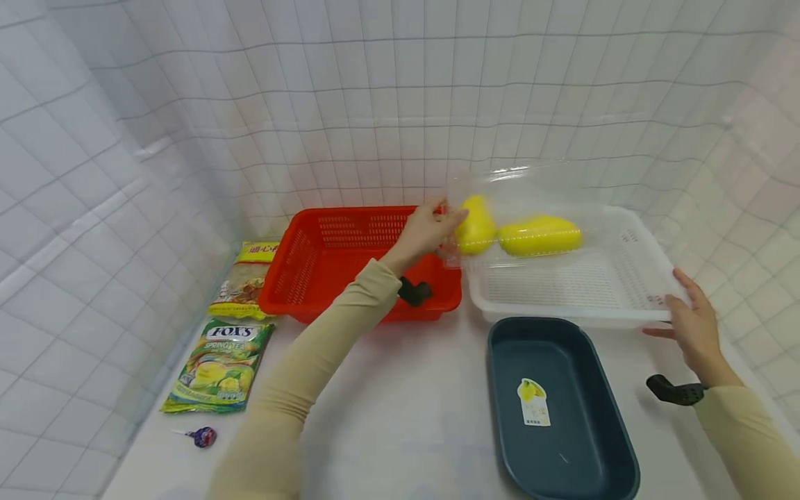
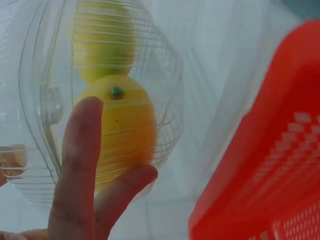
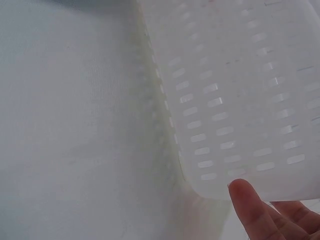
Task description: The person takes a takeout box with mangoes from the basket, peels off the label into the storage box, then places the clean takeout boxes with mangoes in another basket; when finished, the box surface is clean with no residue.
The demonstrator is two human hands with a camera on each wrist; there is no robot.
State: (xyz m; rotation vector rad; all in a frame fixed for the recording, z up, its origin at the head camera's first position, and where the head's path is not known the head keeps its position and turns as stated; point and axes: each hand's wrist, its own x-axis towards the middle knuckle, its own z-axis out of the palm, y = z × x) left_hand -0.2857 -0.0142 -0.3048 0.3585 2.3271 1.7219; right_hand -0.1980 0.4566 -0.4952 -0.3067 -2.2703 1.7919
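Note:
Over the left end of the white basket (image 1: 562,285), my left hand (image 1: 428,232) grips the end of a clear plastic box (image 1: 519,184). Inside it lie a rounded yellow fruit (image 1: 476,226) and a longer yellow one (image 1: 540,236). The left wrist view shows thumb and fingers on the box wall, beside an orange-yellow fruit (image 2: 122,127) with a small green stem end. My right hand (image 1: 696,330) holds the basket's right front corner; in the right wrist view the thumb (image 3: 247,205) is on the inner side, with other fingers beyond the wall.
A red basket (image 1: 359,316) stands left of the white one, under my left forearm. In front is a dark blue-green tray (image 1: 575,389) with a fruit label (image 1: 533,403). At left lie a yellow food bag (image 1: 240,285), a green candy bag (image 1: 219,368) and a lollipop (image 1: 204,437).

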